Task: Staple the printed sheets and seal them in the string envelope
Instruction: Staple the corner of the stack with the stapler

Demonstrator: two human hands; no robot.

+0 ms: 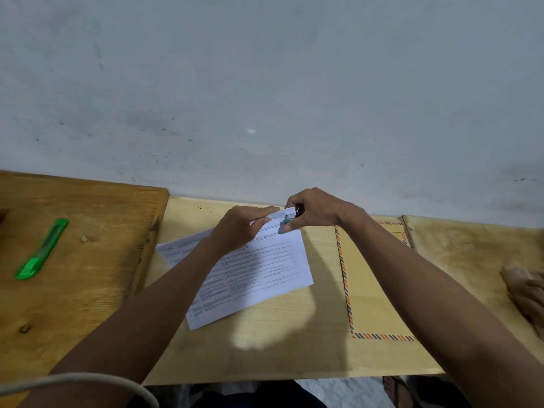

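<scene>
The white printed sheets (pixel 259 269) lie slanted on the pale wooden desk (pixel 265 348). My left hand (pixel 238 228) pinches the sheets near their far corner. My right hand (pixel 315 212) is closed around a small teal stapler (pixel 287 220) set on that same corner, close to the wall. The brown string envelope (pixel 374 290), edged with orange and dark stripes, lies flat to the right of the sheets, partly under my right forearm.
A green utility knife (pixel 42 248) lies on the darker wooden table (pixel 73 290) at left. Another person's hand (pixel 527 293) rests on the desk at the far right edge. A grey wall rises just behind the desk. A pale cable (pixel 88 381) crosses the lower left.
</scene>
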